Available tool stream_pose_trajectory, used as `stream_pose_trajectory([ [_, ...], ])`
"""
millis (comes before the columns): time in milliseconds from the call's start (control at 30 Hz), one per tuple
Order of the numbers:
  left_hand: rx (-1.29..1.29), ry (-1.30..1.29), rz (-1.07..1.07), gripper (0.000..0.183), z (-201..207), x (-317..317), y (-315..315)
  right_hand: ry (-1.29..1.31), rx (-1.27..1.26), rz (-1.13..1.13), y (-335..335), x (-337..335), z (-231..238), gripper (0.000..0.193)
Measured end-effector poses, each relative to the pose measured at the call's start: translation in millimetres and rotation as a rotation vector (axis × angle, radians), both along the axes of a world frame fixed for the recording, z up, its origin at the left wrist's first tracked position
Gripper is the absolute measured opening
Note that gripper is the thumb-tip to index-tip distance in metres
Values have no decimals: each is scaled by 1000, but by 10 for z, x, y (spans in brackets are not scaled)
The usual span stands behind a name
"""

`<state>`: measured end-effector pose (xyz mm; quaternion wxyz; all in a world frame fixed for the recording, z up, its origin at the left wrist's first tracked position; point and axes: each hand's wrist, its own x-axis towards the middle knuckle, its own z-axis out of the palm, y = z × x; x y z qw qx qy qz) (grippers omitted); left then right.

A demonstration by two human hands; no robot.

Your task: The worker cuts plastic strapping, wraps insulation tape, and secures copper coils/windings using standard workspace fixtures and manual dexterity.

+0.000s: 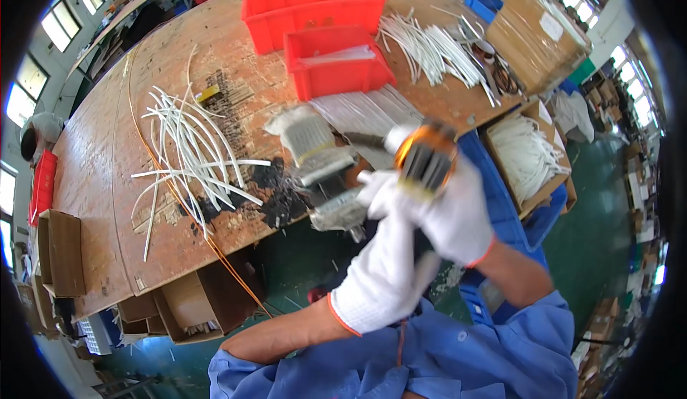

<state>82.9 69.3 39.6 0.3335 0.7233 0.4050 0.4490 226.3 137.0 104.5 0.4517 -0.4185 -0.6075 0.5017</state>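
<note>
In front of me, near the table edge, my right hand (pixel 461 216), in a white knit glove, grips a motor stator (pixel 427 161). It has a dark slotted core and orange copper windings, somewhat blurred. My left hand (pixel 386 252), gloved the same way, crosses close against the right hand, just below and left of the stator. Its fingers are bunched together; whatever lies between them is hidden. Left of both hands, a fixture wrapped in clear plastic (pixel 329 177) stands at the table edge. Loose white tubes (pixel 189 152) lie in a heap farther left.
Two red bins (pixel 315 12) stand at the back, with more white tubes (pixel 436 52) beside them. At the right are a blue crate (pixel 529 231) and a carton of white tubes (pixel 526 156). Orange wires (pixel 232 270) hang over the front edge above open cartons (pixel 197 302).
</note>
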Motion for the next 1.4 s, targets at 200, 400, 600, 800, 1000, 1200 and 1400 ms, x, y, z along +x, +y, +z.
stream_pose_trajectory([
  [200, 156, 182, -137, 73, 214, -882, 330, -237, -55, 34, 2460, 34, 660, 50],
  [400, -40, 335, 293, 50, 41, -1945, 1114, -1280, 467, -61, 5080, -308, 788, 40],
  [600, 78, 822, 632, 72, -741, -3067, 2435, -1724, 764, -90, 5688, -1406, 102, 25],
  [800, 133, 1287, 440, 82, -862, -3538, 3552, -1738, 807, -177, 5782, -1413, -118, 24],
  [1000, -142, 1083, 382, 64, -459, -3361, 3802, -839, 1549, -284, 4967, -969, -24, 25],
  [1200, -261, 168, 493, 64, 45, -2960, 3069, -419, 668, 231, 2148, -548, -57, 21],
  [1400, -413, -328, 185, 62, 325, -1871, 1922, -157, -495, 756, -12, -291, -585, 31],
])
